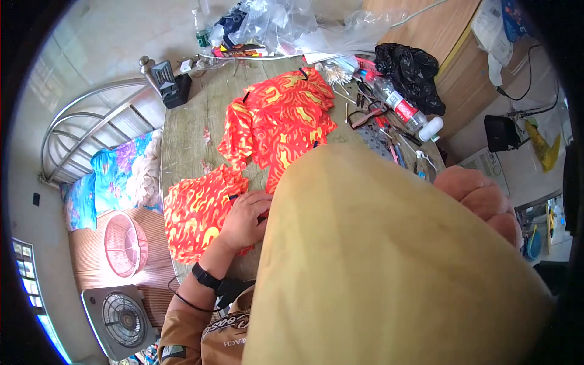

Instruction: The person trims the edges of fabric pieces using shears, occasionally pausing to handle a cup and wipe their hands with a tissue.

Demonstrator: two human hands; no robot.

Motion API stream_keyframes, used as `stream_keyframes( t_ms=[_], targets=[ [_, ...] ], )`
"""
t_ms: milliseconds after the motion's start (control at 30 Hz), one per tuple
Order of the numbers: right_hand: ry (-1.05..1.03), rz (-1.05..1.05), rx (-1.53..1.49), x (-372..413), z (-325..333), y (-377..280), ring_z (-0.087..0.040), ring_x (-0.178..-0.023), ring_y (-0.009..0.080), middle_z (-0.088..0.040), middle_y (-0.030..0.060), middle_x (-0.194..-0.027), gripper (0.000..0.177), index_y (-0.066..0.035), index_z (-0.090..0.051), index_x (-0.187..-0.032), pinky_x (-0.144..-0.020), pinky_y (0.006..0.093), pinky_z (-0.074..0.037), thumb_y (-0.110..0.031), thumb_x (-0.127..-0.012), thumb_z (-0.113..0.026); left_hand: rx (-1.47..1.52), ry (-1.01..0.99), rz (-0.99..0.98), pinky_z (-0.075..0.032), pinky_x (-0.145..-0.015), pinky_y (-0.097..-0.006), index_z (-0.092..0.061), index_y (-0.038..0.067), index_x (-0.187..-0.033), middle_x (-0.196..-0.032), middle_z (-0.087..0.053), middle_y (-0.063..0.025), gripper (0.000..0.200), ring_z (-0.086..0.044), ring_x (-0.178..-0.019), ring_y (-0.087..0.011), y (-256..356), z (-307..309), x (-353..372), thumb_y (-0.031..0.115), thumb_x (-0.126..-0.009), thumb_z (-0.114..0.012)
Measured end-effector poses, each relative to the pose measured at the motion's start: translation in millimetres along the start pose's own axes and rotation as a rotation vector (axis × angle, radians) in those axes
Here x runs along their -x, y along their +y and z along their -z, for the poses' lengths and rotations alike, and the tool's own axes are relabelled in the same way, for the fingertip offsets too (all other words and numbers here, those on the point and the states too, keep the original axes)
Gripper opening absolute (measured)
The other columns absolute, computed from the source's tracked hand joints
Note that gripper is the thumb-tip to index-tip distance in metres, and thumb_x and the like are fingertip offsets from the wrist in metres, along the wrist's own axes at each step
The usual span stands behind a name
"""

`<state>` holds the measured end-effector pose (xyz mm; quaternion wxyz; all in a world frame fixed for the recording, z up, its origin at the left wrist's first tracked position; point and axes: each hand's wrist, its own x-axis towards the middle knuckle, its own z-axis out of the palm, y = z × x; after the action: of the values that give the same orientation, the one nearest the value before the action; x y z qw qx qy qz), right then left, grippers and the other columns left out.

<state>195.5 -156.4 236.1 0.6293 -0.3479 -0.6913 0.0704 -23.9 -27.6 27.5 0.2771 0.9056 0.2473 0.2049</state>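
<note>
My left hand (243,220), with a black band on its wrist, rests on the right edge of a stack of red-and-yellow flame-print cloth (198,213). Its fingers lie apart from the thumb, a dark spot shows between them, and the fingertips are partly hidden. Tan fabric (377,249) fills the lower middle, very close to the camera, and covers part of the table. At its right edge show the curled fingers of my right hand (477,198), closed on the fabric. Beyond my left hand lies a crumpled flame-print cloth piece (280,112) with small black strips on it.
A plastic bottle (398,106), pens and other small tools crowd the table's right side beside a black plastic bag (410,73). Clear plastic bags (274,27) lie along the back. A black stand (175,91) is at the left edge; a fan (121,319) and pink basket (125,243) lie beyond.
</note>
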Motion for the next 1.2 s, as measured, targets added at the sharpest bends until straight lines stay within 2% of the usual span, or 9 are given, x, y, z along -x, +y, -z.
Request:
stream_keyframes(
  t_ms=[1200],
  targets=[
    [-0.193, 0.144, -0.011, -17, -9, 21, -0.053, -0.052, 0.0233, -0.055, 0.0068, -0.064, 0.029, -0.006, -0.055, -0.067, -0.047, 0.0323, -0.044, -0.03, -0.072, -0.07, 0.007, -0.02, -0.046, -0.037, -0.095, -0.0388, -0.061, 0.008, -0.104, -0.108, -0.059, -0.0096, 0.033, -0.051, -0.108, -0.0273, -7, -2, 2, 0.016, -0.072, -0.064]
  ],
)
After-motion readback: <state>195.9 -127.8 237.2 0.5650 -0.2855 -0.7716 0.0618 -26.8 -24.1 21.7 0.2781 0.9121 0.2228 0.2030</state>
